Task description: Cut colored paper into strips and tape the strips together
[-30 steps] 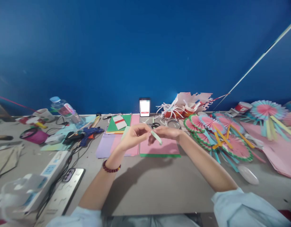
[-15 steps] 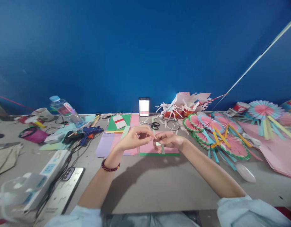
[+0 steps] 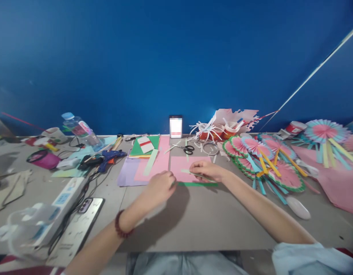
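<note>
A pale green paper strip [image 3: 185,171] lies over the green-edged pink sheet [image 3: 180,163], its long axis roughly left to right, one end pointing left. The right hand [image 3: 206,170], palm down, pinches it; the rest beneath the fingers is hard to make out. The left hand [image 3: 161,187] curls beside the sheet, its fingertips hidden, so I cannot tell whether it grips anything.

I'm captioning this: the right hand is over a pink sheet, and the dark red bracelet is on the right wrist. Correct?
Not quite: the head view shows the bracelet on the left wrist. The right hand is over a pink sheet, as you say.
</note>
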`<state>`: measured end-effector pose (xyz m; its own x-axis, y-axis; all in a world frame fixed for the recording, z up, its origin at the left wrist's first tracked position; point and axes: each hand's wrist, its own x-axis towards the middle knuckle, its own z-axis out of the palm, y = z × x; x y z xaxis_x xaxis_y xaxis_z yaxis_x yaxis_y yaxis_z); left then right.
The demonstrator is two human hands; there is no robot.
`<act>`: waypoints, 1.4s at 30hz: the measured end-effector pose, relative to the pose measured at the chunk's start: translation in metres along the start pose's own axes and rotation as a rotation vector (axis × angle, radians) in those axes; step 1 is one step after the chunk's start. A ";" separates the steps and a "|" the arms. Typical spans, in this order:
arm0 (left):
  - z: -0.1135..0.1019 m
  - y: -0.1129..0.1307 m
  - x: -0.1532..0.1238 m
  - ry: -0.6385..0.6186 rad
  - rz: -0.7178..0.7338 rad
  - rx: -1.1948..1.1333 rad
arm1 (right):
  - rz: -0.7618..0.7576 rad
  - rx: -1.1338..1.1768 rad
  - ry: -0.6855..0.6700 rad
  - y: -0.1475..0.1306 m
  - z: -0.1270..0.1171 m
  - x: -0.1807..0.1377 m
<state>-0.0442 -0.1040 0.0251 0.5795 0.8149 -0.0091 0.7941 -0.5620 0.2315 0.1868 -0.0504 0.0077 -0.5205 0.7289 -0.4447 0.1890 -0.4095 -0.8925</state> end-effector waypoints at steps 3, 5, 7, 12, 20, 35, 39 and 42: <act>0.043 0.005 -0.017 0.105 -0.028 0.070 | 0.052 -0.052 0.030 0.004 0.007 0.005; 0.063 0.007 -0.024 0.173 -0.034 0.081 | 0.067 -0.115 0.031 0.007 0.012 0.010; 0.075 0.007 -0.026 0.214 -0.016 0.097 | 0.068 -0.178 0.017 0.010 0.018 0.015; 0.090 0.011 -0.026 0.337 0.033 0.148 | 0.051 -0.311 0.014 0.009 0.029 0.025; 0.102 0.018 -0.031 0.368 0.033 0.192 | 0.071 -0.422 0.040 0.014 0.043 0.036; 0.099 0.017 -0.032 0.403 0.048 0.182 | 0.094 -0.442 0.065 0.011 0.044 0.038; 0.101 0.016 -0.032 0.406 0.047 0.180 | 0.102 -0.461 0.060 0.009 0.045 0.038; 0.102 0.016 -0.033 0.396 0.039 0.178 | 0.104 -0.485 0.073 0.010 0.045 0.038</act>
<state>-0.0319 -0.1540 -0.0697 0.5217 0.7647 0.3783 0.8126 -0.5804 0.0527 0.1311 -0.0517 -0.0152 -0.4221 0.7413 -0.5219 0.6111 -0.1925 -0.7678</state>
